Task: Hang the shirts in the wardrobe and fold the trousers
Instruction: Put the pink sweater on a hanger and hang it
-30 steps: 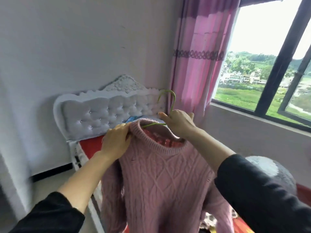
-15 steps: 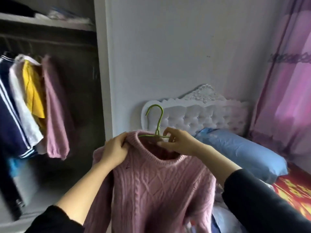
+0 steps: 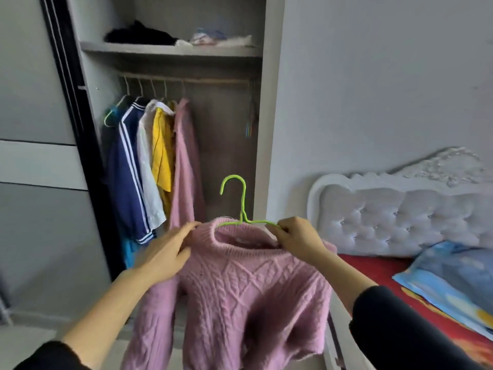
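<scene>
A pink cable-knit sweater (image 3: 248,292) hangs on a green wire hanger (image 3: 241,206) in front of me, the hook pointing up. My left hand (image 3: 165,252) pinches the left side of the collar. My right hand (image 3: 298,240) grips the hanger's right arm together with the collar. The open wardrobe (image 3: 184,52) stands straight ahead, its rail (image 3: 213,80) above and behind the sweater. Several garments (image 3: 149,161) hang at the rail's left end: navy with white stripes, white, yellow and pink.
The right half of the rail is bare, with a few spare hangers (image 3: 252,121) at its far right. A shelf above holds dark and light clothes (image 3: 141,37). A sliding door (image 3: 40,156) is at left. The bed headboard (image 3: 400,214) and blue pillow (image 3: 453,273) are at right.
My view has swung left from the window and bed to the open wardrobe. Both hands kept hold of the sweater and hanger, and the hanger's hook now stands upright.
</scene>
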The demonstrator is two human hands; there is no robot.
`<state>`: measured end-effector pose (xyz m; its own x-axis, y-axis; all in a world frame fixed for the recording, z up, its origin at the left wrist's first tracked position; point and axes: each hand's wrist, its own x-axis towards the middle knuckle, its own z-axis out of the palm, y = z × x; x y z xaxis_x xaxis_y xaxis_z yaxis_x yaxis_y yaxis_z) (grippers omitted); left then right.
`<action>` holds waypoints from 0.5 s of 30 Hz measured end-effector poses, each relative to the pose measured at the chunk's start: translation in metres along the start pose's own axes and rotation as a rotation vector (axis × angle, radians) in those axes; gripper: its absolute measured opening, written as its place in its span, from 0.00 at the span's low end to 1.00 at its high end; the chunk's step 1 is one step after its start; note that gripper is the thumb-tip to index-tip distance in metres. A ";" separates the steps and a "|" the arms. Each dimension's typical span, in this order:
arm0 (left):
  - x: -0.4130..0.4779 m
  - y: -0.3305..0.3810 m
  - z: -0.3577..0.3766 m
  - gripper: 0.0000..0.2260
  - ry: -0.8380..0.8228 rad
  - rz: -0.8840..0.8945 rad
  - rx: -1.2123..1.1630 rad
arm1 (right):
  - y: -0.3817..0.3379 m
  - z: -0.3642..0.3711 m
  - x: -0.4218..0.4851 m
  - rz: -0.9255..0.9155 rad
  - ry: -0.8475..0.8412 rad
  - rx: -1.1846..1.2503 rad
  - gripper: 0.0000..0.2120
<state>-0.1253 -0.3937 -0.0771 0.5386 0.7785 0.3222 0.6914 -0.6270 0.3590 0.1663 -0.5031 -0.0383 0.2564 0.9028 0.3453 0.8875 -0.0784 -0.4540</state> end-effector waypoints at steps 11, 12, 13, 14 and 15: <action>0.113 -0.070 0.025 0.23 -0.053 -0.214 -0.075 | -0.018 0.058 0.149 -0.077 -0.212 -0.255 0.27; 0.124 -0.074 0.027 0.22 -0.023 -0.211 -0.092 | -0.016 0.058 0.161 -0.063 -0.232 -0.277 0.26; 0.133 -0.076 0.029 0.21 0.017 -0.204 -0.109 | -0.014 0.057 0.173 -0.050 -0.257 -0.276 0.25; 0.142 -0.078 0.032 0.20 0.061 -0.197 -0.117 | -0.014 0.056 0.185 -0.046 -0.285 -0.255 0.23; 0.152 -0.079 0.035 0.20 0.097 -0.193 -0.116 | -0.016 0.057 0.196 -0.058 -0.315 -0.205 0.20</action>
<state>-0.0812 -0.2250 -0.0866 0.3491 0.8813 0.3186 0.7141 -0.4703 0.5185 0.1810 -0.3012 -0.0101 0.1013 0.9915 0.0814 0.9636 -0.0774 -0.2559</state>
